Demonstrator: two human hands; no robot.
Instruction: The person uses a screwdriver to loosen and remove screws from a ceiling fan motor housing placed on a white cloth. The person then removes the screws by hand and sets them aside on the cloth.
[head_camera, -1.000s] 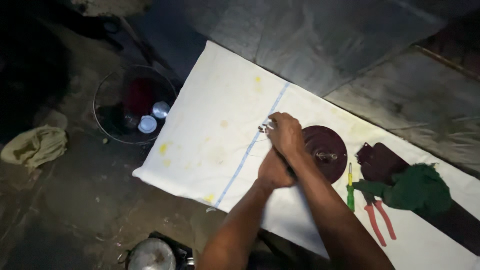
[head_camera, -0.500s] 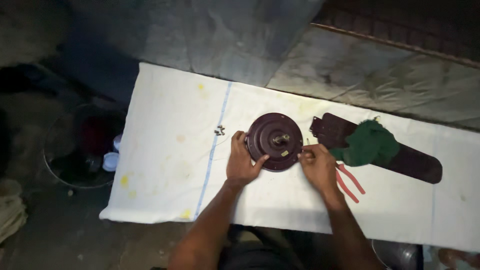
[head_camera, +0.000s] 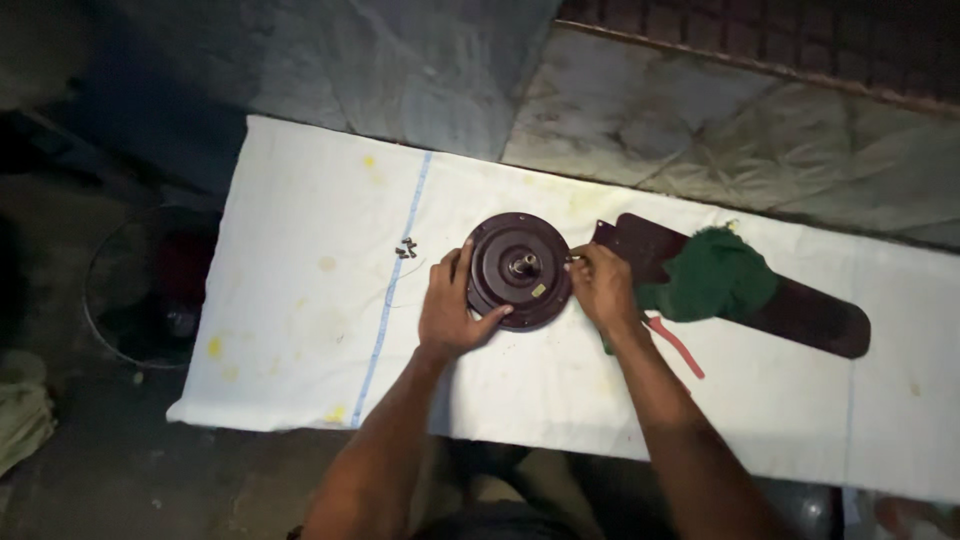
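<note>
A round dark-brown fan motor housing with a short metal shaft at its centre lies on a white cloth. My left hand grips its left rim, thumb under the lower edge. My right hand holds its right rim, fingertips pinched at the edge. A few small screws lie on the cloth just left of the motor.
A dark fan blade stretches to the right with a green rag on it; red-handled pliers peek out below. A round wire-rimmed container sits on the dark floor at left. Stone slabs lie beyond the cloth.
A second ago both hands worked together at the cloth's left of the motor; now they have spread to either side of the motor and hold its rim. The view has shifted left.
</note>
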